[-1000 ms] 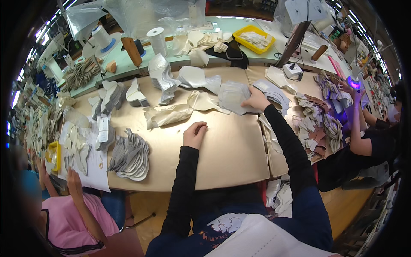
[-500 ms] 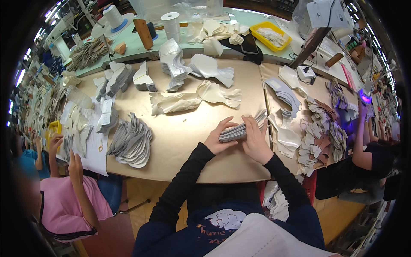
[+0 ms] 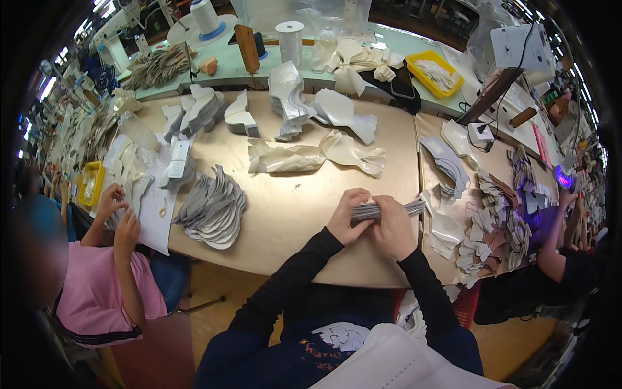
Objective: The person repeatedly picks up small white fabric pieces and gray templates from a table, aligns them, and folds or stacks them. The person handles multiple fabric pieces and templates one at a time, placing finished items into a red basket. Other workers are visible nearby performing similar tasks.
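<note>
Both my hands hold a stack of thin grey cut pieces (image 3: 367, 211) on edge, just above the near part of the tan table (image 3: 285, 220). My left hand (image 3: 347, 217) wraps round the left end, its thumb along the near side. My right hand (image 3: 393, 227) grips the stack further right, fingers over the top. The right end of the stack sticks out past my right hand. A fanned heap of grey pieces (image 3: 212, 207) lies to the left. Crumpled cream pieces (image 3: 317, 157) lie beyond my hands.
Stacks of pale pieces (image 3: 288, 100) stand along the far side. A yellow tray (image 3: 434, 74), a thread cone (image 3: 289, 45) and a phone (image 3: 406, 97) are on the green table behind. Grey and brown pieces (image 3: 486, 233) cover the right. A person in pink (image 3: 110, 285) works at left.
The stack in my hands has gone from slanting to nearly level, and my fingers have closed further over it. My view has shifted. The person at left has lowered their hands.
</note>
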The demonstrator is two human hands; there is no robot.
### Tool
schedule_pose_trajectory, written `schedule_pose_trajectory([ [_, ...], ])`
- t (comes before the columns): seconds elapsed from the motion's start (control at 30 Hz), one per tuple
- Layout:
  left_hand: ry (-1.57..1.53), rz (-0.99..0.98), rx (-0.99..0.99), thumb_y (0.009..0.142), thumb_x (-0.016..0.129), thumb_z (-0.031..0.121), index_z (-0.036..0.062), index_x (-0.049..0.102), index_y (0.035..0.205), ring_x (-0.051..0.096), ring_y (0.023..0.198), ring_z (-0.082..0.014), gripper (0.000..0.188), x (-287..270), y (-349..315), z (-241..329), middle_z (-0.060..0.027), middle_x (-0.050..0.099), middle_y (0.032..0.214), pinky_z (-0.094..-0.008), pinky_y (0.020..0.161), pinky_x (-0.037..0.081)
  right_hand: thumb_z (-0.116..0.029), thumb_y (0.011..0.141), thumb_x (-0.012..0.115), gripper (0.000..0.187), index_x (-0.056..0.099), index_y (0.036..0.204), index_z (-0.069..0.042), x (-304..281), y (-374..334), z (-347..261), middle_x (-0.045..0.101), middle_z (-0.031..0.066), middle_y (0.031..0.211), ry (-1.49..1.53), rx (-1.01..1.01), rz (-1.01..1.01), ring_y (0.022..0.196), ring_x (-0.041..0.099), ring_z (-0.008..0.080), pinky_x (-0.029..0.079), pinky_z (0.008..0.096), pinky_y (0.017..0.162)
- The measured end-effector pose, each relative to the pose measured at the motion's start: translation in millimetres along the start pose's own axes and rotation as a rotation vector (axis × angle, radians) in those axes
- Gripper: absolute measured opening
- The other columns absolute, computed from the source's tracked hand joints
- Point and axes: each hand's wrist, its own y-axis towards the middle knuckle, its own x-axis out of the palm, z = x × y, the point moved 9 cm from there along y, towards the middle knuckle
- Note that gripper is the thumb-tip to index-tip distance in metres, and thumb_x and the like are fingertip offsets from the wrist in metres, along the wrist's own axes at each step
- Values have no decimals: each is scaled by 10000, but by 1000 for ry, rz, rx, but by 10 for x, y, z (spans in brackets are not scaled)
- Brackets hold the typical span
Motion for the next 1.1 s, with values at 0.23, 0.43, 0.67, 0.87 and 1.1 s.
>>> schedule_pose_trajectory([
  [0.23,160,-82,153,775,697,-55,58,559,1357,541,1205,-369,609,11,-23,204,-181,499,1341,-436,1006,492,-39,763,714,614,465,1324,-60,-173,-61,-107,584,146,1201,-61,-40,10,1102,572,357,430,450,922],
  [0.43,203,-221,-119,818,680,-9,69,492,1406,549,1165,-390,623,223,-59,-97,-187,491,1300,-431,986,496,-63,792,710,642,457,1381,-86,-101,-110,63,585,145,1206,-108,3,-33,1096,574,359,432,452,936],
  [0.67,208,-312,-210,849,689,6,128,379,1516,567,1157,-369,746,228,95,-377,-186,399,1401,-408,949,513,-106,853,689,582,482,1396,-79,-69,97,232,616,145,1090,-103,106,-92,894,618,374,498,434,749],
  [0.87,-577,42,-683,973,650,117,107,368,1533,544,1230,-176,627,-49,41,-940,-113,452,1440,-340,1029,468,-116,925,656,556,437,1431,-47,-690,857,151,619,167,1088,178,53,299,947,660,304,518,375,858],
  [1.1,-667,-356,-758,962,663,124,45,498,1422,618,1107,-145,495,131,-26,-1131,-71,612,1194,-280,977,486,-153,947,603,486,460,1401,-51,-446,2468,671,581,164,1184,644,178,414,1091,563,277,436,363,1003],
])
